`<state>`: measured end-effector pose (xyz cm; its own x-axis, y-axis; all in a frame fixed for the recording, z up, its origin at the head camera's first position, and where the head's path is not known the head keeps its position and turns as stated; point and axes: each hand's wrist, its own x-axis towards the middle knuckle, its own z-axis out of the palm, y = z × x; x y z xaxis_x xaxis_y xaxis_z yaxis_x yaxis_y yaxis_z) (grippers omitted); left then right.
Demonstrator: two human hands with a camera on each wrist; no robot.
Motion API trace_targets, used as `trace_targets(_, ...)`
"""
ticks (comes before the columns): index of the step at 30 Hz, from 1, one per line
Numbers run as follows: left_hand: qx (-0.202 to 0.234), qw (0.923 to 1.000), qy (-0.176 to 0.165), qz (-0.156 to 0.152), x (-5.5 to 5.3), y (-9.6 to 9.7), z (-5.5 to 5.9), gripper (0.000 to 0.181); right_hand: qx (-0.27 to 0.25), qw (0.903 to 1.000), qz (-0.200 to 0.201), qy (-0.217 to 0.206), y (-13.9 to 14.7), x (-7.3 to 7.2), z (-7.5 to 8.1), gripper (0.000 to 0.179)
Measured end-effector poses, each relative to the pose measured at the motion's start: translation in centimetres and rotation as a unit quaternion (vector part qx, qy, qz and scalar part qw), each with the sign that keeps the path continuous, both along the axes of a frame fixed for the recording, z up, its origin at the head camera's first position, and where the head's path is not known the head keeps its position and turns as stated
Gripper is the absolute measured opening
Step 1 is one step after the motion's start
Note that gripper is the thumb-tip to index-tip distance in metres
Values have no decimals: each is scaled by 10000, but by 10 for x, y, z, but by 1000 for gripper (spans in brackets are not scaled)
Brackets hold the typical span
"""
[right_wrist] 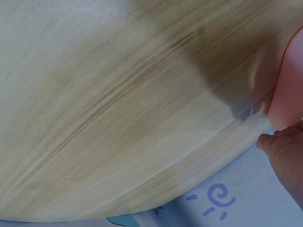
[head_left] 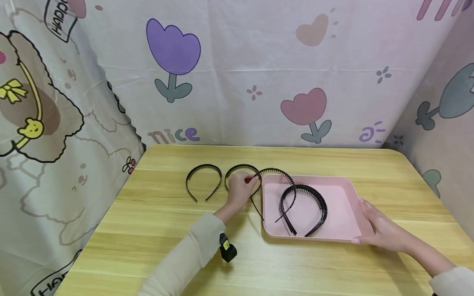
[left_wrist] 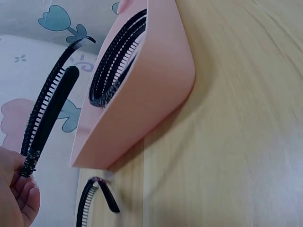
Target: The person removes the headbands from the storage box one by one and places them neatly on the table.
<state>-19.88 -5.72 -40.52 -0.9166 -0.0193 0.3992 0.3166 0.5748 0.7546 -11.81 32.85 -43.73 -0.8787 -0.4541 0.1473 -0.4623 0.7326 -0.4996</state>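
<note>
My left hand pinches one side of a black toothed headband. That headband is raised, and it overlaps the left rim of the pink tray in the head view. In the left wrist view the headband stands up from my fingertips, one tip pointing away. Several black headbands lie bunched together inside the tray. Two more headbands rest on the table: one to the left, another partly behind my left hand. My right hand holds the tray at its right side, thumb by the front corner.
The wooden table carries everything. A printed cloth hangs along the back edge, with more cloth at both sides. A small black device with a yellow mark sits at my left wrist.
</note>
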Motion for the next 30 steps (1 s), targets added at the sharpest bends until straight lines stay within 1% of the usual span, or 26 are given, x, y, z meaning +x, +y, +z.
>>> trace_targets(5, -59, 9998, 118, 141, 2, -11, -1, 9, -9, 10000, -17, -84, 1, 0, 1, 108)
trace_targets(12, 93, 9997, 5, 224, 6, -26, -2, 9, -84, 9999, 0, -80, 1, 0, 3, 107)
trace_targets(17, 69, 9994, 67, 330, 6, -36, -2, 10, -68, 9998, -35, -176, 1, -1, 4, 108)
trace_targets(22, 11, 9993, 142, 348, 7, -45, -4, 9, -12, 9995, -94, -297, 1, -1, 4, 108)
trace_targets(27, -5, 9994, 91, 343, 12, -53, -6, 10, 65, 9993, -118, -342, -1, 1, 5, 110)
trace_targets(30, -15, 9994, -47, 356, 16, -59, -8, 11, 83, 9992, -121, -365, -2, 1, 5, 111)
